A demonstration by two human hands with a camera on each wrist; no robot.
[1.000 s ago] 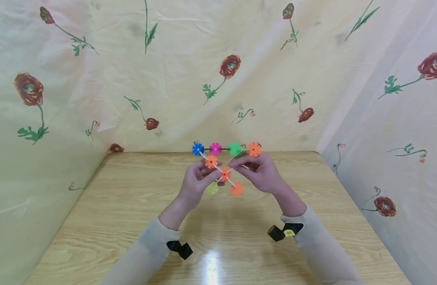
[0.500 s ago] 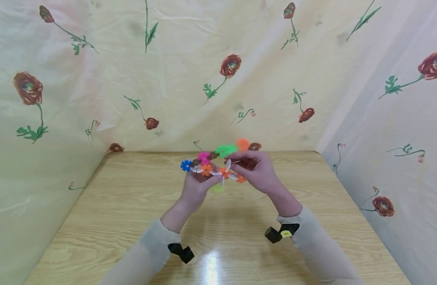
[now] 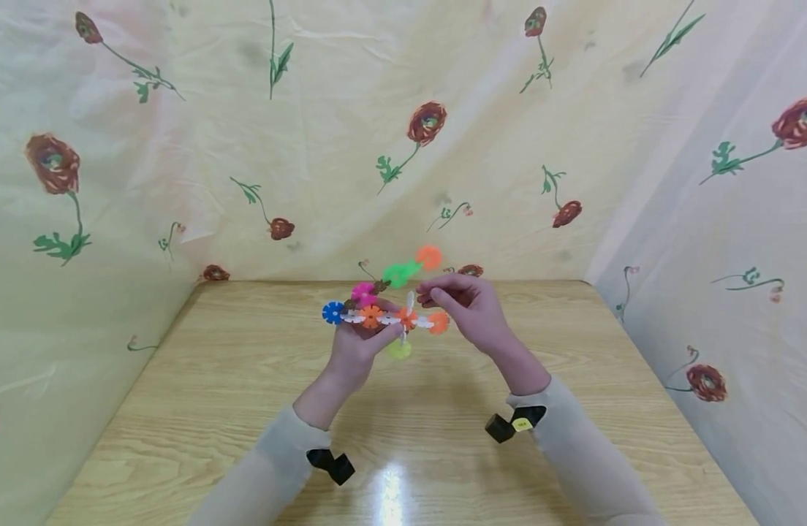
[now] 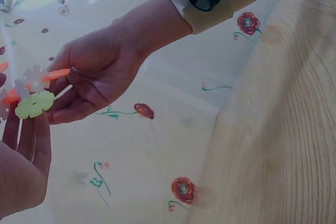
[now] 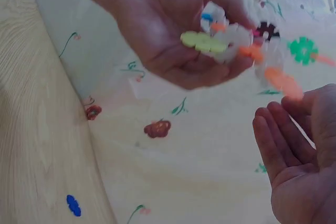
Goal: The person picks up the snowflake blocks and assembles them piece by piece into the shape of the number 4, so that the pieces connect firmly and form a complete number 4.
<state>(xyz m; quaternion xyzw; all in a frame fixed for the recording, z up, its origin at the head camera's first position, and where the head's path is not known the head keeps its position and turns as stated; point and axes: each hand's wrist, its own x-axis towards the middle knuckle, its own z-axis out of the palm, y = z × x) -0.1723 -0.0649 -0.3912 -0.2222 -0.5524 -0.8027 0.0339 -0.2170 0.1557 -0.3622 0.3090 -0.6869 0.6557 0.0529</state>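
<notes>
Several notched flower-shaped plastic discs are joined into a branching chain. My left hand (image 3: 353, 352) holds it by the middle, thumb in front near an orange disc (image 3: 372, 316). A blue disc (image 3: 332, 313) marks the corner. From it one arm runs back through a pink disc (image 3: 362, 294) and a green disc (image 3: 397, 275). The other arm, of orange and white discs, runs right, with a yellow-green disc (image 5: 203, 42) hanging below. An upright white disc (image 3: 411, 301) stands beside the fingertips of my right hand (image 3: 471, 310), whose fingers are loosely bent and hold nothing.
Both hands are above a wooden table (image 3: 213, 409). A single blue disc (image 5: 73, 205) lies on it in the right wrist view. A flower-printed cloth (image 3: 338, 146) hangs behind and along both sides.
The joined discs have tilted and swung left in my left hand. My right hand pinched the white disc half a second ago; it has let go and its fingers are apart from it.
</notes>
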